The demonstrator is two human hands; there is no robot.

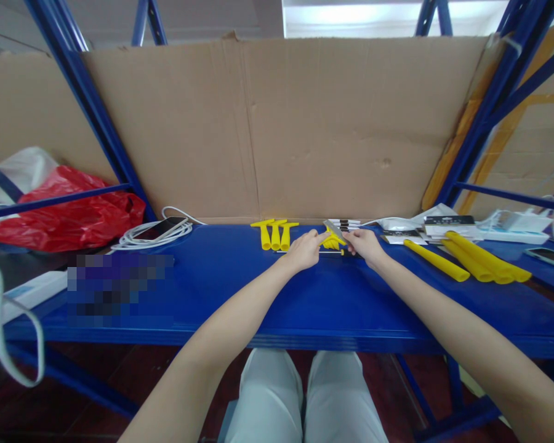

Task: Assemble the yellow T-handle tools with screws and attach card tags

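While the left hand (307,249) and right hand (364,244) pinch a grey and yellow piece (335,232) near the bench's (203,295) back edge, lining it up looks like the step; the next move seems to need a steady grip.

Plain, pale grey trousers (272,394) — bare forearms (237,315)

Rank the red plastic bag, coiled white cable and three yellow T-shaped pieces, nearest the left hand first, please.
1. Yellow T-shaped pieces: left of the left hand.
2. Coiled white cable: farther left.
3. Red plastic bag: far left.
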